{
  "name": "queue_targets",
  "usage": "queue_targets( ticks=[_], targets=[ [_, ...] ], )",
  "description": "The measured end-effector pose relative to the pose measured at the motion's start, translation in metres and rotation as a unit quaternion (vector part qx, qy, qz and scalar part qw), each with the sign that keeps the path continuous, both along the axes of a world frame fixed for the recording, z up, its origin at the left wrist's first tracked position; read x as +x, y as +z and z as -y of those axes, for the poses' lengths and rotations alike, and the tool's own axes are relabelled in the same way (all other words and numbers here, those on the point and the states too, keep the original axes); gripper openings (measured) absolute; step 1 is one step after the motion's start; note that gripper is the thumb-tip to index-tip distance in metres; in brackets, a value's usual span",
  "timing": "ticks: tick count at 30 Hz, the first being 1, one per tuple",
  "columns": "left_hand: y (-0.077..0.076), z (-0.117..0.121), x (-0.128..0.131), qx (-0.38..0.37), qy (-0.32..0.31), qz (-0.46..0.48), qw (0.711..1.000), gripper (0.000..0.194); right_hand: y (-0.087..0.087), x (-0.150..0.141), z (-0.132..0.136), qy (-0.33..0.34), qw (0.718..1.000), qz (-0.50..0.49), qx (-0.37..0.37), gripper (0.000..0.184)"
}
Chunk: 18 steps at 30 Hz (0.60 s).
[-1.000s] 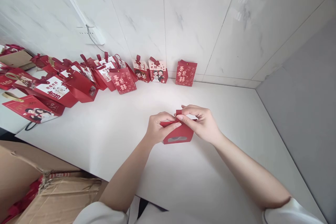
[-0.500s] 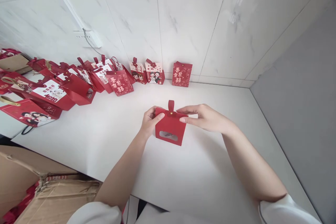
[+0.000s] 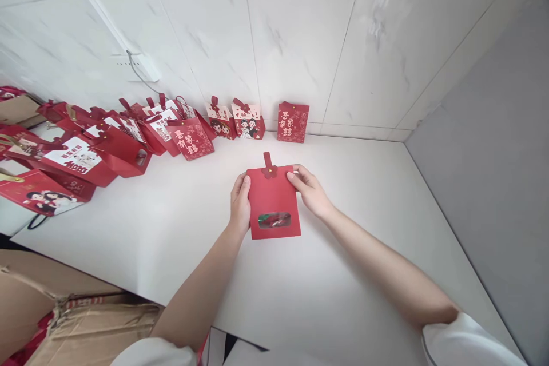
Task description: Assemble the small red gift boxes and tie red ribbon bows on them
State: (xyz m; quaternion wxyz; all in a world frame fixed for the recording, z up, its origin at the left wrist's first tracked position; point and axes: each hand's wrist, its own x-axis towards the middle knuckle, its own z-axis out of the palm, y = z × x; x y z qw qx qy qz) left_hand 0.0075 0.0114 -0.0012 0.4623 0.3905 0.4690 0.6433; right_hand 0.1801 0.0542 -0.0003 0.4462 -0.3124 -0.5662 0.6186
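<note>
Between my hands is a red paper gift box [image 3: 273, 197] with a flower-shaped tab and a ribbon loop handle [image 3: 267, 159] at its top. A clear window [image 3: 274, 220] near its bottom edge shows shiny green and dark red contents. My left hand [image 3: 241, 203] grips the box's left side, thumb on the front edge. My right hand [image 3: 309, 187] pinches the upper right corner, with the thumb in front and the fingers behind. The box's back is hidden from me.
Many red gift boxes [image 3: 77, 154] crowd the table's left side. Two cartoon-print boxes [image 3: 249, 121] and a patterned red box [image 3: 293, 122] stand along the tiled wall. A cardboard carton [image 3: 94, 326] is at lower left. A grey panel [image 3: 484, 143] borders the right side.
The gift box has tilted so its front faces me more fully, and its window contents show more. My left hand slid down its side; my right hand now holds the upper right corner.
</note>
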Motion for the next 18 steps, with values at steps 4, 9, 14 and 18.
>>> queue_targets(
  ticks=[4, 9, 14, 18],
  targets=[
    [0.000, 0.002, 0.002, -0.004, 0.011, -0.042, 0.999, 0.048, -0.015, -0.015, 0.016, -0.066, 0.997, -0.041, -0.006, 0.063],
    [-0.002, 0.002, 0.001, 0.001, -0.005, -0.042, 0.999, 0.041, -0.018, -0.014, 0.017, -0.070, 0.996, -0.041, 0.024, 0.039],
    [-0.004, 0.001, 0.002, -0.018, -0.009, -0.029, 0.999, 0.040, -0.022, -0.015, 0.015, -0.078, 0.996, -0.043, 0.004, 0.040],
    [-0.005, 0.001, 0.001, -0.010, -0.026, -0.041, 0.999, 0.044, -0.020, -0.015, 0.014, -0.110, 0.992, -0.061, 0.010, 0.051]
  ],
)
